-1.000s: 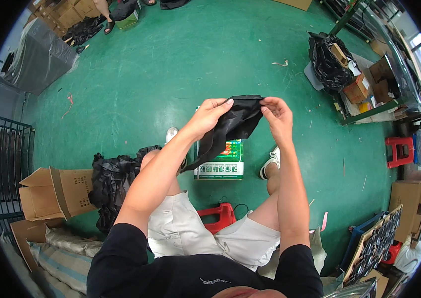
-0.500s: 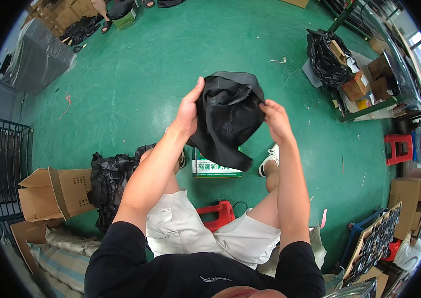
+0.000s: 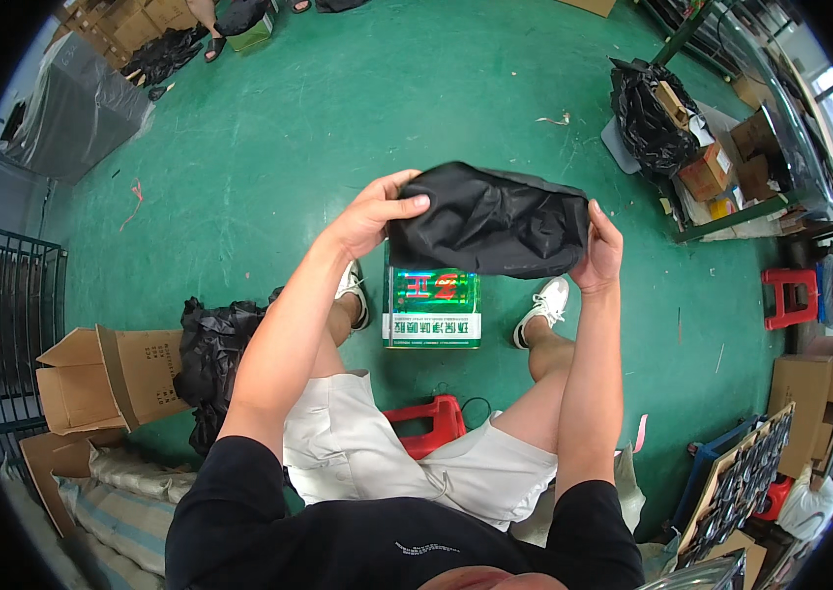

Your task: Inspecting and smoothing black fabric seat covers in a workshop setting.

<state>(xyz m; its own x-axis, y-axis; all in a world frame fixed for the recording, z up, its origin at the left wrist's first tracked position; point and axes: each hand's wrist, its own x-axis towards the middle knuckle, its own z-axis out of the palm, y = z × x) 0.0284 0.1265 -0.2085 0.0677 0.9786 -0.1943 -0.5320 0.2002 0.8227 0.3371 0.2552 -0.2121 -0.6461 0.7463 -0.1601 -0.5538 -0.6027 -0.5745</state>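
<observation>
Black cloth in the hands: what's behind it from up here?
Past its lower edge, a green container shows on the green floor. The black cloth, held by the left hand and right hand, hides the container's far part and whatever lies there.

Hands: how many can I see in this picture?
2: the left hand at the left end of the black fabric, the right hand at its right end. Any hands of the person at the top left don't show.
</observation>
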